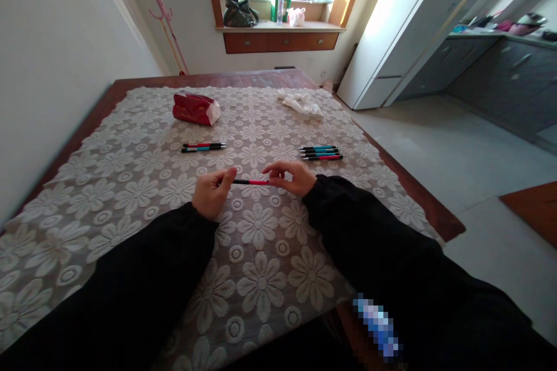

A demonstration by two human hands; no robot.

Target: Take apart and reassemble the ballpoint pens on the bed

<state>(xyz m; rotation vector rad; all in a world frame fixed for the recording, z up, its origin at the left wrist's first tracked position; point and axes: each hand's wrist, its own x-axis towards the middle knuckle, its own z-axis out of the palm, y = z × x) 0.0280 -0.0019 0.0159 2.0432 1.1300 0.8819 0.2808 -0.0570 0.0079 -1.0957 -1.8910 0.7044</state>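
Red pen [252,182], clasped in the left hand [213,192], reaches the right hand [296,178], whose hold is unclear.

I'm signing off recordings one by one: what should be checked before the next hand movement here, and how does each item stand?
1. Left hand holding the red-and-black pen: ok.
2. Right hand at the pen's red end: ok.
3. Right hand's grip firm: cannot tell.
4. Whole held pen visible: not ok, left hand covers part.
5. Pens on the left and right clear of both hands: ok.
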